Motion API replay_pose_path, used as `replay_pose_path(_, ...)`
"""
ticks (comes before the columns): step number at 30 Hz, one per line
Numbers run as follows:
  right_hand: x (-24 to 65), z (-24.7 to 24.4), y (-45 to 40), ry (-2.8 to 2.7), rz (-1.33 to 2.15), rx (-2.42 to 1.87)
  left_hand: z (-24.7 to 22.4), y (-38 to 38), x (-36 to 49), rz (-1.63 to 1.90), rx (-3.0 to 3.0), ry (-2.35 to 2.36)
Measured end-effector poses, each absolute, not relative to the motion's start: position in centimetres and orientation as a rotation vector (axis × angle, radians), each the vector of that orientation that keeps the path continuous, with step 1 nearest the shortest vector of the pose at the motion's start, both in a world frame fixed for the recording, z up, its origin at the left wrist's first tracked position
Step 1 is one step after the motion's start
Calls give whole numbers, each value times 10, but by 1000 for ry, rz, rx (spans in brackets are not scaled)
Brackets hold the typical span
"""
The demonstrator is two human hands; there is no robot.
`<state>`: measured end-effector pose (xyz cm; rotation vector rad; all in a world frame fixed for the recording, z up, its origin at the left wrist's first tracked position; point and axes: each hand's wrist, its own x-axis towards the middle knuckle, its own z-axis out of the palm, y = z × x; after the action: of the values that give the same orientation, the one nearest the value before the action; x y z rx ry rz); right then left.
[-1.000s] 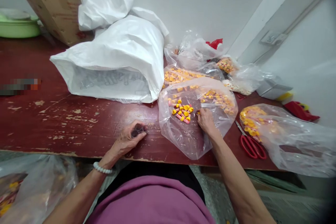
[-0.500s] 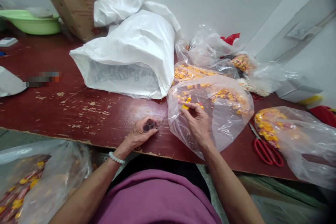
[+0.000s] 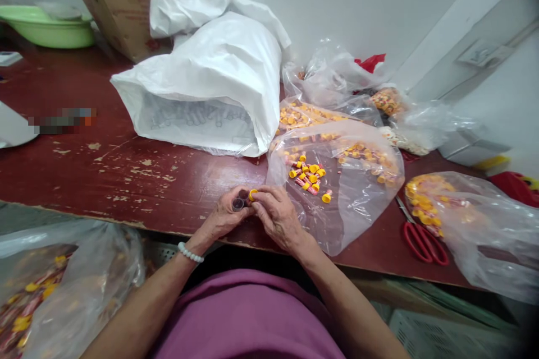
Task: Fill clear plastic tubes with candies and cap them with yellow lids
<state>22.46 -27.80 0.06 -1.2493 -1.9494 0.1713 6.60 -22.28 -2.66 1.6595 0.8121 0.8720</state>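
My left hand is wrapped round several clear tubes, their round open ends facing up. Against these tubes, my right hand pinches a small piece with a yellow cap; my fingers hide its lower part. To the right lies a clear plastic bag with loose yellow-capped pieces with red-and-white bodies at its mouth and many more inside. Behind my left hand a big white sack lies with its mouth towards me, holding many clear tubes.
Red-handled scissors lie right of the bag, beside another bag of yellow-capped pieces. A cardboard box and a green basin stand at the back left. Below the worn red table, a large bag holds more pieces.
My right hand has moved left and towards me, from the clear bag to the tubes in my left hand, bringing a yellow-capped piece. My left hand keeps its hold on the tubes.
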Motion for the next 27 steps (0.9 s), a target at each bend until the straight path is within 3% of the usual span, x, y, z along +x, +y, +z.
replay_pose_path(8,222,8,-284,-2176,-101,-1497,-33,-221,65,874,1712,844)
replay_pose_path(17,249,17,-288,-1870,118,-1297,-31,-224,69,870,1742,862)
replay_pose_path(23,336,9,-283,-1511,-151,-2001,-32,-224,69,854,1768,883)
replay_pose_path(27,362,-15,-287,-1437,-159,-2186,-30,-225,70,846,1803,883)
